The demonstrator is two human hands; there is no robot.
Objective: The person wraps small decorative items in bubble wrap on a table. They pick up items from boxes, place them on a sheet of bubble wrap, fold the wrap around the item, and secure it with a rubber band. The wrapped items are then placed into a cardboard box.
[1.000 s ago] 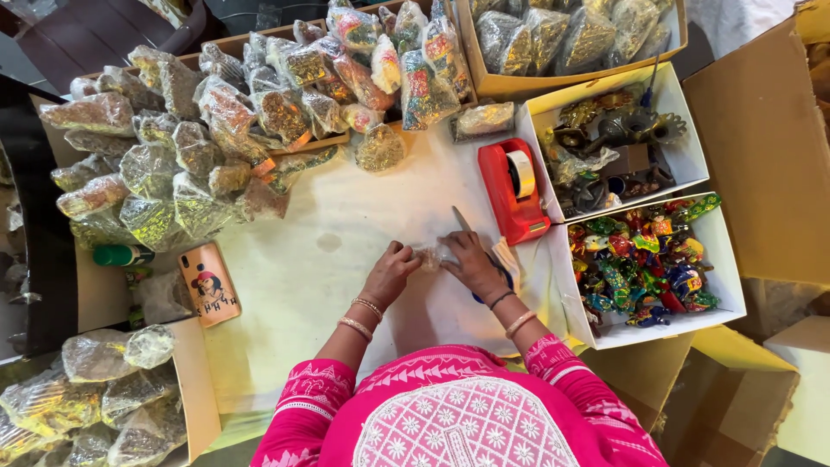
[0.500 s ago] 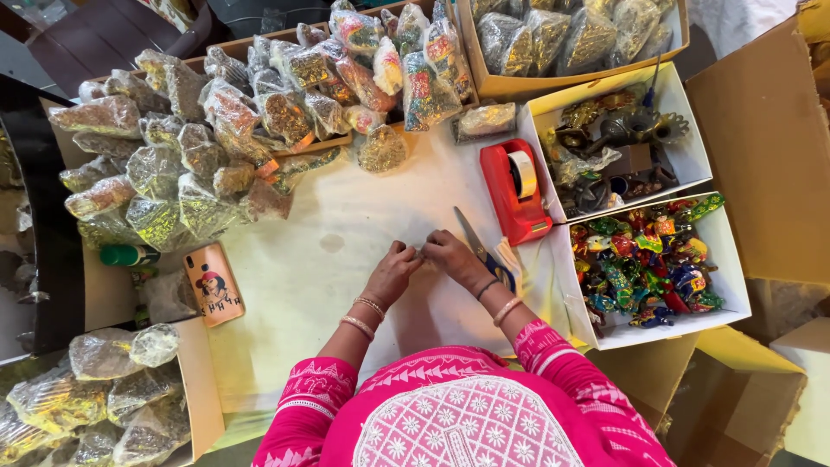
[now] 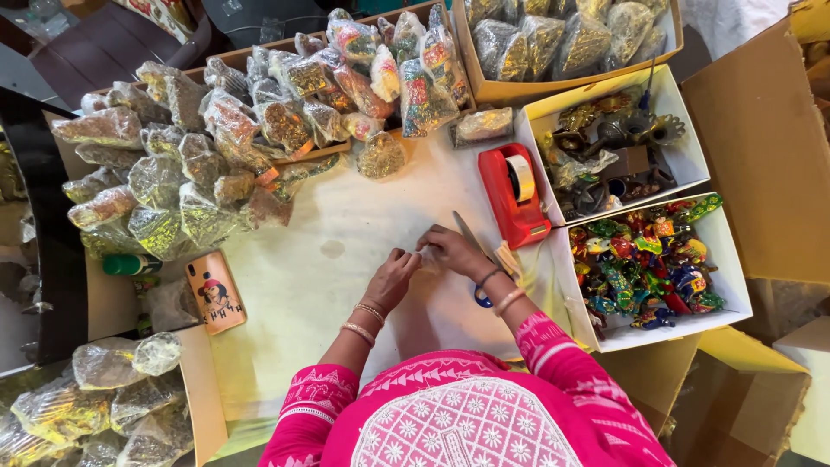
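From the head camera, looking straight down, both hands meet at the middle of the cream-covered bench (image 3: 294, 285): the left hand (image 3: 393, 277) and the right hand (image 3: 454, 251) are pinched together on a small, pale, see-through packet (image 3: 425, 256), which sits between the fingertips, at about 1 o'clock from the left hand and 9 o'clock from the right. The packet is too small to tell its long axis; both hands are narrow, fingers closed on it, and equally near. Scissors (image 3: 474, 259) lie under the right hand, blade pointing to 11 o'clock, blue handle by the wrist. At 2 o'clock stands a red tape dispenser (image 3: 513, 195). Beyond it, at 3 o'clock, a white box of bright painted figures (image 3: 648, 264); at 1 o'clock a white box of dark metal pieces (image 3: 605, 147). Filled clear bags (image 3: 259, 121) are heaped from 10 to 12 o'clock. A phone in a peach picture case (image 3: 216, 292) lies at 9 o'clock, a green-capped bottle (image 3: 130, 264) just beyond.
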